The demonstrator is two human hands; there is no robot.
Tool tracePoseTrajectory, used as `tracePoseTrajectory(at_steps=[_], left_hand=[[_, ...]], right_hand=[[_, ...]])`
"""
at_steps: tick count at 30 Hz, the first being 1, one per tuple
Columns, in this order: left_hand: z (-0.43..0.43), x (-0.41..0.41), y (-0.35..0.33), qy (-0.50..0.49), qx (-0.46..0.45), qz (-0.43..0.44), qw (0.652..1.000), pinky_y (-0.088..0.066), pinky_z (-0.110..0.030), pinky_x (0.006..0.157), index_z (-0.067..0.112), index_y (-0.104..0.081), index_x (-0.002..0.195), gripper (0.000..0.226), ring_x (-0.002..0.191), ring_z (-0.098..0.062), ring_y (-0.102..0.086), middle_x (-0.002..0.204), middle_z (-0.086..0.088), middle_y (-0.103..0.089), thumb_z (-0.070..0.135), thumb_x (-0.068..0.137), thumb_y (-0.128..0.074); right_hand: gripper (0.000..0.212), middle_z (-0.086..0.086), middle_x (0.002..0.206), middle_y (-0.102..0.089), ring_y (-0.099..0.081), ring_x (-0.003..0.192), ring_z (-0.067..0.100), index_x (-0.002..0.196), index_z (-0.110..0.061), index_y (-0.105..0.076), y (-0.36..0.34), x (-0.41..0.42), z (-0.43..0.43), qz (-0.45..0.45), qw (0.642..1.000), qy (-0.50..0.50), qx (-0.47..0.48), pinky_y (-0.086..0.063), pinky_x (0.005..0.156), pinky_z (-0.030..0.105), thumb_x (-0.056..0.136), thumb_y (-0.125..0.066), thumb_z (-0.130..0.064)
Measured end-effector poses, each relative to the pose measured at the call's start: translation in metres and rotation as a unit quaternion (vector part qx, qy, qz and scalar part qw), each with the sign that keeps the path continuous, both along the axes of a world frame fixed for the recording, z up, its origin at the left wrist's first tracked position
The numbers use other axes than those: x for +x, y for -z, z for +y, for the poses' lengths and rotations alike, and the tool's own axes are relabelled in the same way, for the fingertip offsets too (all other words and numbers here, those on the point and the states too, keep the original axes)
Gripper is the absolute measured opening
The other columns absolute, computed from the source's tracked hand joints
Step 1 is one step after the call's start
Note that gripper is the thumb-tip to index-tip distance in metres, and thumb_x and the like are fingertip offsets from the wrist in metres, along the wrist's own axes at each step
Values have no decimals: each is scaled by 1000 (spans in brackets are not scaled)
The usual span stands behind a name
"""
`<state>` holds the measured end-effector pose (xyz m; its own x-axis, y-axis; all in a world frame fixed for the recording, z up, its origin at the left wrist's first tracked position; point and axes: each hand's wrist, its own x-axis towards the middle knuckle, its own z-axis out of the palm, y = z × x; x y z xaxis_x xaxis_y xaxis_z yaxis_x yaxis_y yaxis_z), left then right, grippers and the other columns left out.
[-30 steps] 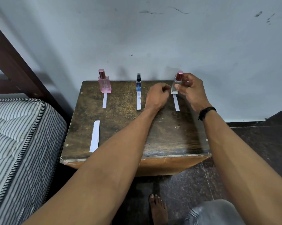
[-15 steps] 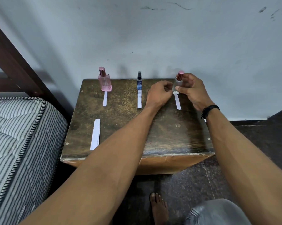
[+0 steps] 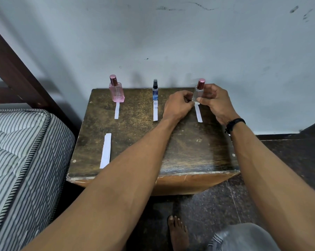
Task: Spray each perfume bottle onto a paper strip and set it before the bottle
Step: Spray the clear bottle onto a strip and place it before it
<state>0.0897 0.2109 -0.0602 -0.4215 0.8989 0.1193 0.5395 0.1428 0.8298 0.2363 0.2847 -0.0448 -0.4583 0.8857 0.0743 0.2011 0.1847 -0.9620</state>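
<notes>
Staying clamped on the clear bottle (image 3: 197,94), right hand (image 3: 216,102) (grip unchanged); left hand (image 3: 178,105) fisted.

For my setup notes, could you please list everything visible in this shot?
Pink perfume bottle: 1, pink, table back left.
Small spray bottle: 1, blue, black top, back middle.
Clear perfume bottle: 1, clear, pink cap, back right.
Paper strips: 3, white, one before each bottle.
Spare strips: white, front left.
Table: 1, dark wood.
Mattress: 1, striped, left.
Left hand: at clear bottle's base.
Right hand: holding clear bottle.
</notes>
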Motion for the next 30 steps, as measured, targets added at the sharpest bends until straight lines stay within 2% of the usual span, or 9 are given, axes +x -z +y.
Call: tracePoseTrajectory(at_steps=[5,14,20,30], left_hand=[[1,0,-1,-2,1,14,1000,-57,-35,87,23,-74,115,32,90,-8,-68,102,10,-76,26,83,-72],[0,2,-3,-3,7,3,1000,-56,-35,88,21,-73,116,33,90,-9,-67,103,8,-76,26,83,-73],[0,1,-3,-4,7,-11,1000,-57,-35,87,21,-74,113,32,87,-7,-68,100,9,-77,27,82,-72],[-3,3,-6,-4,8,-11,1000,-57,-35,87,20,-74,114,33,88,-7,-68,102,8,-77,29,83,-72]], right_hand=[[43,9,113,-77,-73,110,26,114,-23,-72,1,0,1,4,1000,11,0,-58,99,40,81,-78,5],[48,2,109,-77,-74,106,22,124,-14,-68,0,-1,1,5,1000,5,-7,-59,96,36,83,-74,11],[54,6,118,-76,-73,110,22,126,-16,-68,3,1,1,2,1000,10,-13,-58,99,42,80,-78,9],[53,4,117,-77,-73,111,21,123,-18,-69,2,0,2,-3,1000,15,-19,-56,103,47,77,-83,4]])
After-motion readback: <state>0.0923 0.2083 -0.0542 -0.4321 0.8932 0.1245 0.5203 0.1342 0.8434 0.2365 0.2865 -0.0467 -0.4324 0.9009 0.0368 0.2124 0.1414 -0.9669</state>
